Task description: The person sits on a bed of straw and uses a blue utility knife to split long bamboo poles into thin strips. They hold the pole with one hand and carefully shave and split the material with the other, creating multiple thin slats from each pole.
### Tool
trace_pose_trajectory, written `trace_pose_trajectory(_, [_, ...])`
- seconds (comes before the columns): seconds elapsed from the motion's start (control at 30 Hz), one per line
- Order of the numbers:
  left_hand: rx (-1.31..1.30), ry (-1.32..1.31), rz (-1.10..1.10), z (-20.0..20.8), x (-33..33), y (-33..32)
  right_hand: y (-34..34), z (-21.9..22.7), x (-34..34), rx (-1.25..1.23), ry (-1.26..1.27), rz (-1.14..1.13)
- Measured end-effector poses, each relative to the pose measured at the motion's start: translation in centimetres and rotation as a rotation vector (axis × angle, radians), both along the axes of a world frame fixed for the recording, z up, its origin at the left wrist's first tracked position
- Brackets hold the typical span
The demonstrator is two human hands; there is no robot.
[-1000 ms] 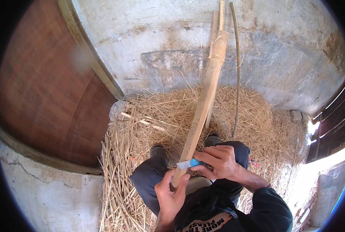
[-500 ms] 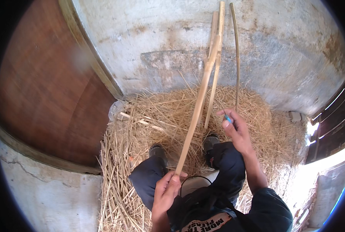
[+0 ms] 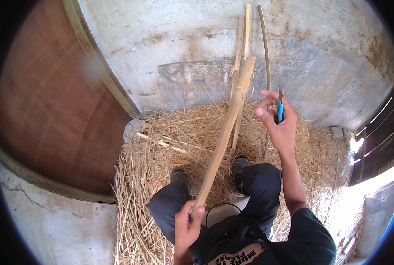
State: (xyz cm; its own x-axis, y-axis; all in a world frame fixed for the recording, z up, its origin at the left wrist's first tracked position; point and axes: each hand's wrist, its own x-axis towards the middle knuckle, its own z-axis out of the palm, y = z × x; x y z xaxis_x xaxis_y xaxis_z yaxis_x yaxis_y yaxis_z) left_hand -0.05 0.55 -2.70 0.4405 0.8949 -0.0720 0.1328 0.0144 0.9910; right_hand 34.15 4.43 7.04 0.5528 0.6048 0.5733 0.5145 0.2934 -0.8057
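Left hand [image 3: 188, 226] closed round near end of long, pale-tan bamboo strip [image 3: 221, 148]; strip slants away from it, far end beyond and left of right hand [image 3: 282, 131]. Right hand, apart from strip, loosely curled round blue-handled, metal-bladed knife [image 3: 279, 111]. Risk, I'd judge: slack fingers dropping knife toward dark-trousered knee [image 3: 268, 176] below; strip, gripped one-ended, twisting under blade.
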Motion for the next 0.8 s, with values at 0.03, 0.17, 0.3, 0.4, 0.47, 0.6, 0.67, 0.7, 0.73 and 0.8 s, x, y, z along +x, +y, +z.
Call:
trace_pose_trajectory(0.03, [0.03,0.023,-0.002,0.0,0.0,-0.2,0.3,0.5,0.0,0.008,-0.015,-0.01])
trace_pose_trajectory(0.17, [0.074,0.084,0.014,0.9,-0.1,-0.6,1.3,1.5,0.3,-0.037,-0.219,-0.016])
trace_pose_trajectory(0.3, [0.089,0.112,0.055,1.1,-0.1,-0.7,2.6,0.6,0.9,0.065,-0.458,-0.018])
trace_pose_trajectory(0.4, [0.092,0.131,0.06,1.0,-0.4,-0.8,3.1,0.4,0.7,0.116,-0.509,-0.02])
trace_pose_trajectory(0.47, [0.082,0.135,0.063,1.1,-0.5,-0.9,3.3,0.4,0.6,0.12,-0.509,-0.007])
trace_pose_trajectory(0.6, [0.105,0.141,0.071,1.1,-0.7,-0.9,3.2,0.4,0.7,0.118,-0.524,0.03])
trace_pose_trajectory(0.67, [0.148,0.149,0.075,0.5,-0.9,-0.8,3.2,0.5,0.8,0.111,-0.527,0.066])
trace_pose_trajectory(0.7, [0.143,0.15,0.078,0.4,-1.0,-0.8,3.2,0.5,0.9,0.094,-0.524,0.099])
trace_pose_trajectory(0.73, [0.139,0.15,0.082,0.2,-1.1,-0.9,3.1,0.4,1.0,0.078,-0.52,0.131])
trace_pose_trajectory(0.8, [0.142,0.169,0.084,0.3,-1.2,-0.9,3.0,0.0,1.4,0.063,-0.535,0.15])
